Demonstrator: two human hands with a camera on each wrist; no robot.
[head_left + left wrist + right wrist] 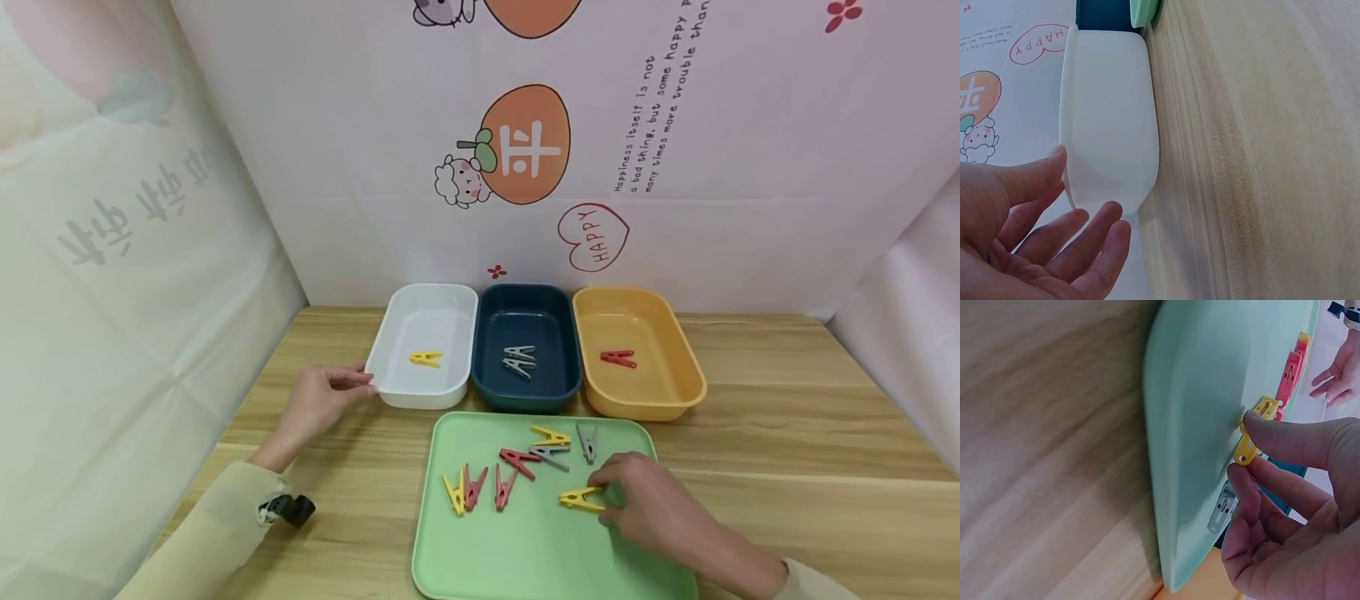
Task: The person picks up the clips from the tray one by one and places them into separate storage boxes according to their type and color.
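Observation:
My right hand (pixel 652 508) pinches a yellow clothespin (pixel 580 499) between thumb and index finger, low over the green tray (pixel 517 567). In the right wrist view the thumb lies on one side of the yellow clothespin (pixel 1245 449), and the other fingers curl beneath. At the near left corner of the white bin (pixel 423 398), my left hand (pixel 318 404) grips the rim with thumb and index finger. The left wrist view shows the remaining fingers of this hand (pixel 1041 237) loosely bent beside the end wall. A yellow clothespin (pixel 426 358) lies inside that bin.
Beside the white bin stand a dark blue bin (pixel 525 402) with two grey clothespins (pixel 519 361) and an orange-yellow bin (pixel 645 410) with a red clothespin (pixel 618 358). Several red, yellow and grey clothespins (pixel 504 487) are scattered over the tray. A printed cloth (pixel 360 208) hangs behind.

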